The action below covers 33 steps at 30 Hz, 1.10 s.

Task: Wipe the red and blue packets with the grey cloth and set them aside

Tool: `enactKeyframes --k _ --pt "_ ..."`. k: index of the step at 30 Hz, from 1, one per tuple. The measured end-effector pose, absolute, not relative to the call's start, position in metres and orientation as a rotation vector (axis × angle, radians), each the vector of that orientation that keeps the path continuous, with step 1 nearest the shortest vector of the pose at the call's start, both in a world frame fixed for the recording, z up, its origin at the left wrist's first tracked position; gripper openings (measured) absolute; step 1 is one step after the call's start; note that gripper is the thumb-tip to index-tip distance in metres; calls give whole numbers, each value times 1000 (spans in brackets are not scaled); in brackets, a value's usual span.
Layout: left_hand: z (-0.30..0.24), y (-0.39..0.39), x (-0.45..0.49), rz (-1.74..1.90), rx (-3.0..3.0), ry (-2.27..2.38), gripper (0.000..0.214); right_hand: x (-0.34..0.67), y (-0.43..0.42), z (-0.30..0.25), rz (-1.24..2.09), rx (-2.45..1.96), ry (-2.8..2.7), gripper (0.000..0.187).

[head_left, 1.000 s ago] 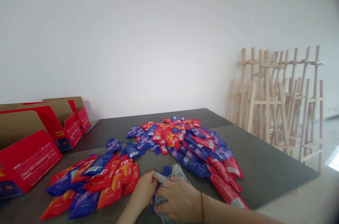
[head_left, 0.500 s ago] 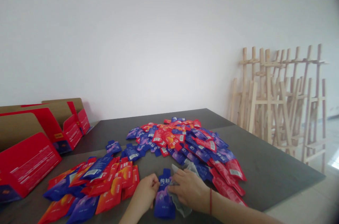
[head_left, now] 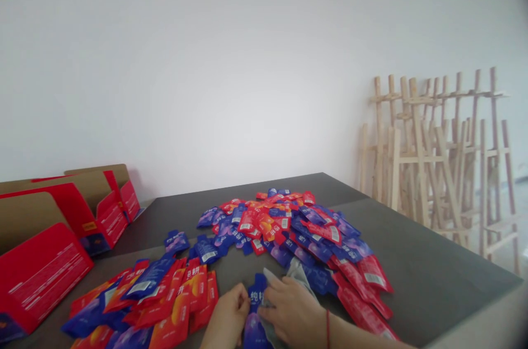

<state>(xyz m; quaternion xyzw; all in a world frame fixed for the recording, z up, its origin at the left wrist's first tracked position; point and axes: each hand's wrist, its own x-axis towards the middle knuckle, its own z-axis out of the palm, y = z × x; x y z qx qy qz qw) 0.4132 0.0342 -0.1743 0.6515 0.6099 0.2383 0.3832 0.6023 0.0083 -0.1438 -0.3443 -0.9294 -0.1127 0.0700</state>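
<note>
Bunched in my right fingers (head_left: 275,298), the crumpled grey cloth (head_left: 298,272) now bares more flat blue pouch (head_left: 254,331); my left fingers (head_left: 240,295) curl at its edge, grip unclear

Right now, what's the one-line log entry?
left hand: at edge of blue pouch | right hand: holding grey cloth | pouch pile: beyond hands | red boxes: at left

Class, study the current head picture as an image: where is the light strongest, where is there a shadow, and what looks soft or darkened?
Head view: the white wall glows brightest around its middle; head view: a faint reddish shadow beside the red boxes; head view: easels look soft, fine print on packets unreadable; head view: top-right corner darkened.
</note>
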Motion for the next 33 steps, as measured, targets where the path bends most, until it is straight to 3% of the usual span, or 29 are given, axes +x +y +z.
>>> enactKeyframes --k 4,13,28,30,33 --pt "-175 34 414 611 1670 1539 26 606 5 -151 -305 -949 -2794 21" --pt "-173 32 417 606 1616 1584 27 575 36 -131 -249 -1463 -2688 17" --pt "-169 34 412 594 1645 1613 21 593 -8 -136 -299 -650 -2883 25" --pt "-168 33 412 580 1653 1620 22 601 -11 -141 -252 -626 -2853 28" --pt "-168 33 413 565 1663 1616 24 617 -11 -146 -235 -732 -2804 20"
